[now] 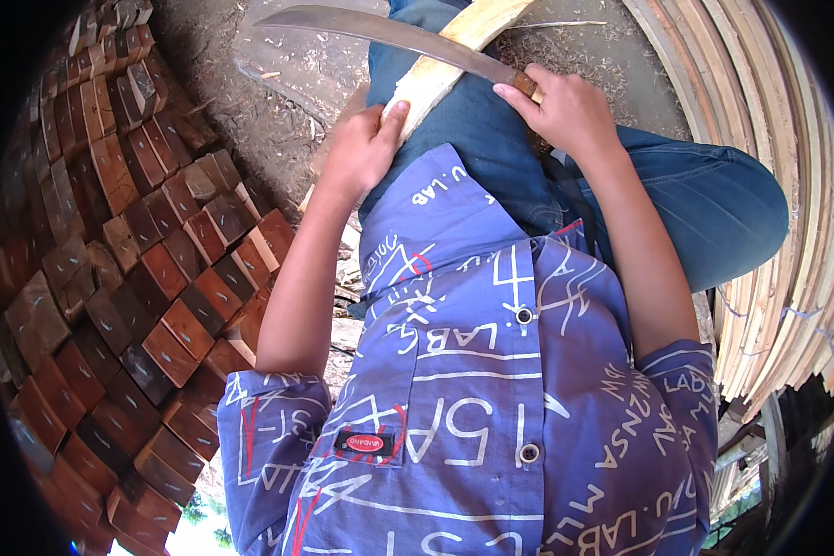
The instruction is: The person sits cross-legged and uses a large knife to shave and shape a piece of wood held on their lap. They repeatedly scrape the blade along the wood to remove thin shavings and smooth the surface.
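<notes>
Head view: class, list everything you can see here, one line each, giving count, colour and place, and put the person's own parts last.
Wooden stick: one, pale, lying across the lap, top centre.
Curved blade: one, grey metal, crossing the stick, top.
Wood blocks: many, reddish-brown, stacked at the left.
Wooden strips: many, pale, bundled at the right.
Ground: brown, littered with shavings, top.
Shirt: one, blue with white markings, centre.
Jeans: blue, upper right.
Left hand: grips the stick's near end.
Right hand: grips the blade's handle.

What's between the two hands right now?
In the head view, the pale wooden strip runs between the left hand and right hand, with the long knife blade laid across it.
</notes>
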Demonstrator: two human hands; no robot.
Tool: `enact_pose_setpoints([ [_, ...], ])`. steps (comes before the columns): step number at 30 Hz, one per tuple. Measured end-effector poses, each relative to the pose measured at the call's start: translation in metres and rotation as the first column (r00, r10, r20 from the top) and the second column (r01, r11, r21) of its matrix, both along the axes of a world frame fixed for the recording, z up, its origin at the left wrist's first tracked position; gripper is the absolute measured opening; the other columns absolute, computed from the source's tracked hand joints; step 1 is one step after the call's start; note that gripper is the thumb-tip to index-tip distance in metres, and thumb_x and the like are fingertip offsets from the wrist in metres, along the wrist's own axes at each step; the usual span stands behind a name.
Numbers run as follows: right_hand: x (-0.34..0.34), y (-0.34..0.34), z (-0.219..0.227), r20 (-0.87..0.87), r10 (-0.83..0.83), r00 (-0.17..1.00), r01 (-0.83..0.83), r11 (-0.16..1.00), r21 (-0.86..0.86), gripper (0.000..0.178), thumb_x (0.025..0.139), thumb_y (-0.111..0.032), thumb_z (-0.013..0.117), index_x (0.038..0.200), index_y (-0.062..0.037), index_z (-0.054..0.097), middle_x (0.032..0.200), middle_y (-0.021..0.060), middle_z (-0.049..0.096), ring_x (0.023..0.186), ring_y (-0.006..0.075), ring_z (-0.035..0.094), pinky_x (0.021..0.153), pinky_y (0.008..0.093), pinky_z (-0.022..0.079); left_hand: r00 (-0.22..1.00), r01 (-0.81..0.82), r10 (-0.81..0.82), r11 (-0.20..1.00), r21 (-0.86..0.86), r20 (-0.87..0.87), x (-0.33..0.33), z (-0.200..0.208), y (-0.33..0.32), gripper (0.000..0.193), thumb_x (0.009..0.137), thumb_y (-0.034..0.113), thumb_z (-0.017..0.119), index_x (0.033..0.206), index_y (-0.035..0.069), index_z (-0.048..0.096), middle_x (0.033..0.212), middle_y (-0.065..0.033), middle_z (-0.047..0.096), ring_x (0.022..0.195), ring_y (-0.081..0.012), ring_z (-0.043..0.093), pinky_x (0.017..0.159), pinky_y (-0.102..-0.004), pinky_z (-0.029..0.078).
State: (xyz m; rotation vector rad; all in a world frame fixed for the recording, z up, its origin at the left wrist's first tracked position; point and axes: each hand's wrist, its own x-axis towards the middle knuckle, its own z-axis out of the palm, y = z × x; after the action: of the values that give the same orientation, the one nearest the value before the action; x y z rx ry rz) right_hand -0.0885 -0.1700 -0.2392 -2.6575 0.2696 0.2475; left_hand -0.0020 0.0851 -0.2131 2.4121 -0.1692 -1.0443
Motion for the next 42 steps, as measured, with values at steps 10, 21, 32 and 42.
enact_pose_setpoints([
  [10,0.000,0.028,0.006,-0.008,-0.044,0.999,0.045,0.992,0.120,0.059,0.086,-0.064,0.054,0.088,-0.0059,0.066,0.066,0.0194,0.066,0.066,0.0379,0.068,0.059,0.0473,0.055,0.999,-0.019,0.020,1.000,0.004,-0.040,0.003,-0.005,0.000,0.059,0.098,0.049,0.045,0.089,-0.007,0.062,0.082,-0.0312,0.062,0.083,-0.0434,0.062,0.077,-0.0451,0.047],
  [21,-0.008,0.008,0.007,0.042,0.014,0.999,-0.012,0.999,-0.045,0.058,0.082,-0.068,0.056,0.084,-0.0118,0.067,0.060,0.0141,0.065,0.058,0.0340,0.067,0.051,0.0456,0.053,0.999,0.021,-0.020,0.999,0.040,-0.047,0.001,0.001,0.001,0.059,0.097,0.050,0.045,0.088,-0.006,0.062,0.086,-0.0327,0.061,0.087,-0.0440,0.062,0.078,-0.0456,0.046],
  [32,-0.008,0.003,0.010,-0.037,-0.069,0.997,0.069,0.998,-0.010,0.061,0.083,-0.069,0.055,0.085,-0.0091,0.067,0.063,0.0170,0.066,0.065,0.0365,0.068,0.059,0.0468,0.055,0.995,-0.067,0.065,0.997,-0.029,-0.077,0.002,-0.009,0.004,0.061,0.097,0.051,0.045,0.093,-0.007,0.063,0.088,-0.0324,0.062,0.088,-0.0425,0.063,0.080,-0.0437,0.047],
  [42,0.002,-0.007,0.012,-0.053,-0.061,0.997,0.055,0.993,-0.100,0.061,0.084,-0.069,0.053,0.087,-0.0095,0.067,0.064,0.0169,0.066,0.064,0.0361,0.068,0.055,0.0468,0.055,0.999,-0.012,0.012,1.000,-0.010,-0.033,0.003,-0.010,0.009,0.061,0.096,0.051,0.046,0.091,-0.007,0.064,0.085,-0.0315,0.063,0.085,-0.0425,0.063,0.079,-0.0443,0.047],
])
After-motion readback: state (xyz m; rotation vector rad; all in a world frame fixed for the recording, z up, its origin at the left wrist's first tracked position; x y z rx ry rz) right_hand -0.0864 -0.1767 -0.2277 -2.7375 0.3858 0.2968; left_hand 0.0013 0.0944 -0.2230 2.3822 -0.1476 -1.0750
